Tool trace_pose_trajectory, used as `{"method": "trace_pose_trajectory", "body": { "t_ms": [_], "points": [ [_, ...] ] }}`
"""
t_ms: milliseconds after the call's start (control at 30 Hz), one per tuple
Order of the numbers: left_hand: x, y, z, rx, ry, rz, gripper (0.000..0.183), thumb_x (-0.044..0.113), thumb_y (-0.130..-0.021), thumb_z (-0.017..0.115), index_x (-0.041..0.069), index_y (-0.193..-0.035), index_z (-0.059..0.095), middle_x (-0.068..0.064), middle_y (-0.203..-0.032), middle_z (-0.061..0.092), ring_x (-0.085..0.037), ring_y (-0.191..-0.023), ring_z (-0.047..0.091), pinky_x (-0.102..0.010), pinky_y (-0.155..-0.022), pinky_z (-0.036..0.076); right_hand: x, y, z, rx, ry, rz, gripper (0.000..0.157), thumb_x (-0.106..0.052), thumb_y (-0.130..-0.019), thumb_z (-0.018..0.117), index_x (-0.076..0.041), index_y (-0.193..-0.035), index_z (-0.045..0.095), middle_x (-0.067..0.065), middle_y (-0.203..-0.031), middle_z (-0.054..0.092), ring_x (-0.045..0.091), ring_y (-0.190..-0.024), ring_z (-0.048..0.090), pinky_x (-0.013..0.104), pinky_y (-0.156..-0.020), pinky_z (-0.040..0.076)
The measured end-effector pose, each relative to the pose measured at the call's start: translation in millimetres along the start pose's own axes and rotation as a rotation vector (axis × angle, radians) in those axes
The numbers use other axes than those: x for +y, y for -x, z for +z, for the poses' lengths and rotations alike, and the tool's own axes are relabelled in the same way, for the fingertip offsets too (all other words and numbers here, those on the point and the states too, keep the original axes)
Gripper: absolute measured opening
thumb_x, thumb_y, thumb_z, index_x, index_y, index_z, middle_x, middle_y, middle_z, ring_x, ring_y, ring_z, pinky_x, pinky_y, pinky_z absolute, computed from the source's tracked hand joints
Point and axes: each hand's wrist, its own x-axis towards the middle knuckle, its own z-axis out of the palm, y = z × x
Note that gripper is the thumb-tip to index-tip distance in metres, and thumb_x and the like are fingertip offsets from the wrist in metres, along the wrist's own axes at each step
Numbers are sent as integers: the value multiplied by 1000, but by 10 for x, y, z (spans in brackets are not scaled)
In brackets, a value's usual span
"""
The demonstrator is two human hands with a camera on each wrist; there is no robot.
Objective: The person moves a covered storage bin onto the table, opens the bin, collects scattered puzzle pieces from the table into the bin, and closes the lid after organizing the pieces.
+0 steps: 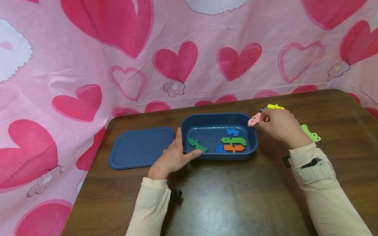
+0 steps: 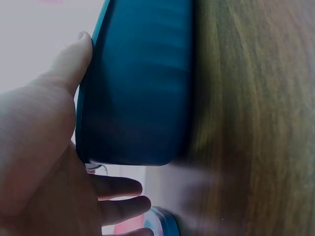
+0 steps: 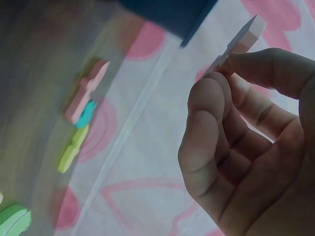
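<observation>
My left hand [image 1: 170,156] rests at the left end of a navy blue box [image 1: 225,156], fingers extended along its outside and thumb over the front rim. In the left wrist view the thumb touches the rim, and the other fingers stand straight. Between thumb and fingertips, my right hand [image 1: 280,123] pinches a small pink flat piece [image 1: 254,120] at the box's right rim. Several flat cut-out pieces lie inside: a dark green one [image 1: 196,145], a bright green one [image 1: 233,140], an orange one [image 1: 234,148] and blue ones [image 1: 232,132].
Left of the box lies its flat blue lid [image 1: 141,147]. Beyond my right hand are a yellow piece [image 1: 275,106], a teal piece [image 3: 85,114] and a reddish-pink piece [image 3: 86,93]. A light green piece with eyes [image 1: 310,133] lies farther right. A heart-patterned cloth hangs behind the wooden table.
</observation>
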Motion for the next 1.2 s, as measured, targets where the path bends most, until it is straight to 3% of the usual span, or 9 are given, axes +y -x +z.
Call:
{"method": "trace_pose_trajectory", "body": {
  "t_ms": [200, 500, 1200],
  "points": [
    [30, 2, 14, -2, -12, 1, 118, 70, -91, 58, 8, -160, -15, -13, -167, 7, -34, -150, 18, -61, -116, 18, -246, -1, 21, -25, -30, 17, 17, -19, -97, 66, -3, -102, 64, 12, -85, 64, 31, -78, 56, 39, -61, 52],
    [86, 17, 54, -18, -20, -27, 118, 68, -92, 58, 7, -159, -17, -16, -166, 13, -38, -147, 27, -63, -115, 20, -512, -46, 203, -35, -48, -1, 17, -20, -97, 69, -4, -102, 66, 11, -85, 65, 29, -78, 57, 36, -63, 54],
    [86, -6, 66, -20, 5, -26, 118, 69, -91, 58, 9, -159, -17, -16, -166, 15, -37, -147, 28, -57, -116, 23, -816, -170, 476, -39, 6, -37, 14, -18, -96, 67, -7, -88, 66, 6, -71, 56, 24, -66, 54, 35, -56, 46]
  ]
}}
